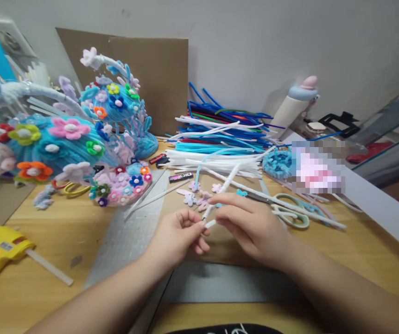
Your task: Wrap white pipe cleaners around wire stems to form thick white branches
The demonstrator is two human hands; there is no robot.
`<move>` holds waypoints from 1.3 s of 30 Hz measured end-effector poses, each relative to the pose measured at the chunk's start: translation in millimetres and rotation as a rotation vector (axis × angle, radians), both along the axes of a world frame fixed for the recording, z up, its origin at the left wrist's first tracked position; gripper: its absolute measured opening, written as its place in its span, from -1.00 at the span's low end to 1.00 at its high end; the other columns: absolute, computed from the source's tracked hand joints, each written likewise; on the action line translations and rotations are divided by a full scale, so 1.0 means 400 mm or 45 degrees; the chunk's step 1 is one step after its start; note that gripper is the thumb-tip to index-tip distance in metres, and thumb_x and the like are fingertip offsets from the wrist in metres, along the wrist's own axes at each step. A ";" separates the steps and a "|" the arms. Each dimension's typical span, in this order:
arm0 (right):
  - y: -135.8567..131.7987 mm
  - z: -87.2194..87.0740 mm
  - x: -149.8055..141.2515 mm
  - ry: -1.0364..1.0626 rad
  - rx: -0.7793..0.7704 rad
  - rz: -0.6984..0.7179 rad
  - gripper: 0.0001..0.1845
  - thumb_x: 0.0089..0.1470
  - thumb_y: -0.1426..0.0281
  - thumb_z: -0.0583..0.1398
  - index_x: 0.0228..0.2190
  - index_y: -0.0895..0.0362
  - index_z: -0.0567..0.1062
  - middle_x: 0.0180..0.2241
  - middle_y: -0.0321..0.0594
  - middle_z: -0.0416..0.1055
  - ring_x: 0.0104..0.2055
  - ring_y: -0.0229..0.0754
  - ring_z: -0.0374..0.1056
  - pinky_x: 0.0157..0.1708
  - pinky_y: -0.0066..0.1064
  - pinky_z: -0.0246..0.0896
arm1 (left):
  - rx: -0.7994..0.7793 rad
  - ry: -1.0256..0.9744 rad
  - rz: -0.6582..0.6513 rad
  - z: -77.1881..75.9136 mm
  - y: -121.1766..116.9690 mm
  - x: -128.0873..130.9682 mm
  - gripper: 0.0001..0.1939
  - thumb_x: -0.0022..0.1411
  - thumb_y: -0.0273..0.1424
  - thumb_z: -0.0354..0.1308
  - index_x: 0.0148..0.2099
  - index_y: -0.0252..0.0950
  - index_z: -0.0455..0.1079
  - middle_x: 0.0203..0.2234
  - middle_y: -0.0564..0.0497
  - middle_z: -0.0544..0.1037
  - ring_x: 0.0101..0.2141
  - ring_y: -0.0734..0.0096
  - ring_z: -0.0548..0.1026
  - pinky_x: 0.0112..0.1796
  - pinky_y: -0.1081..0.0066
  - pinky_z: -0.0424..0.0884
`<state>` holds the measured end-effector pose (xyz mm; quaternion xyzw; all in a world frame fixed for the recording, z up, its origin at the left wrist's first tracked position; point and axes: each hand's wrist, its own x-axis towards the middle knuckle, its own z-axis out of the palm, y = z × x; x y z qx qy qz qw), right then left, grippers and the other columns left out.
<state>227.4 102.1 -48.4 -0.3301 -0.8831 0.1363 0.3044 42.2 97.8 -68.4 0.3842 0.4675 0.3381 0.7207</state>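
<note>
- Nearest, on the left, a yellow glue gun lies on the wooden worktop
- The 2 hands are close together over the middle: the left hand pinches the low end of a white fuzzy stem with thumb and finger
- The right hand bends its fingers over the stem; its thumb is hidden, so I cannot tell if it pinches too
- The stem leans up and away past the fingers; a short white bit shows between the hands, but I cannot tell if it is part of it
- It looks very light and soft, and should bend easily and stay bent; a gentle pinch near the end seems best, as squeezing could flatten the fluff
- Just past the hands are small fuzzy flowers, with green scissors to the right
- Farther back is a pile of white stems, then brown cardboard against the wall
</note>
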 end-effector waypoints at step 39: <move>0.003 0.001 -0.007 -0.199 0.093 0.005 -0.86 0.14 0.51 0.06 -0.32 0.19 0.43 -0.24 -0.09 0.48 -0.17 -0.13 0.38 -0.19 -0.30 0.31 | -0.534 -0.481 -0.138 -0.008 0.008 -0.009 -0.84 0.15 -0.55 0.09 -0.49 -0.44 0.35 -0.71 0.11 0.30 -0.77 0.77 0.10 -0.80 0.74 -0.11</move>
